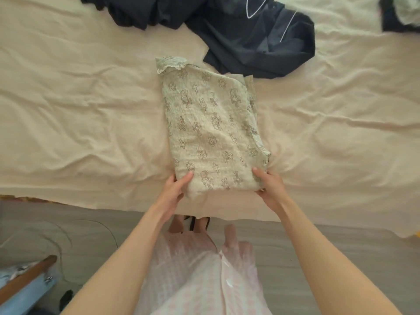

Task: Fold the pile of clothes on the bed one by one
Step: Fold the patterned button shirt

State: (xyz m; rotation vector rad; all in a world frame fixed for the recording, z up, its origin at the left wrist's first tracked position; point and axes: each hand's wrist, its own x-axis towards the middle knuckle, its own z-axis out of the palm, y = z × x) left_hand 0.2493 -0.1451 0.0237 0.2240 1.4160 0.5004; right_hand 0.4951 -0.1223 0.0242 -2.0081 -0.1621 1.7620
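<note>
head view, looking down over the near edge of a bed (79, 123) covered by a wrinkled cream sheet. a pale green printed garment (211, 130), patterned with brown crosses and floral motifs, is laid on the sheet as a long narrow folded strip running away from the viewer, its lace-trimmed end (171, 63) farthest off and its near end close to the bed edge. the near end is grasped at both corners: the left hand (176, 189) is clamped on the left corner, thumb on top of the fabric and fingers tucked beneath; the right hand (269, 184) is clamped on the right corner in the same manner, thumb lying on the cloth. beyond the lace end, a crumpled dark navy garment (245, 39) with thin white piping is spread across the sheet, just beside the printed garment's far right corner. at the upper right corner of the view, another dark piece with pale green cloth on it (402, 14) is partly seen, well apart from the rest. below the bed edge, a grey floor (68, 235) and the person's pink checked clothing (200, 276) are seen; a wooden bar on a blue object (25, 283) is seen at lower left.
</note>
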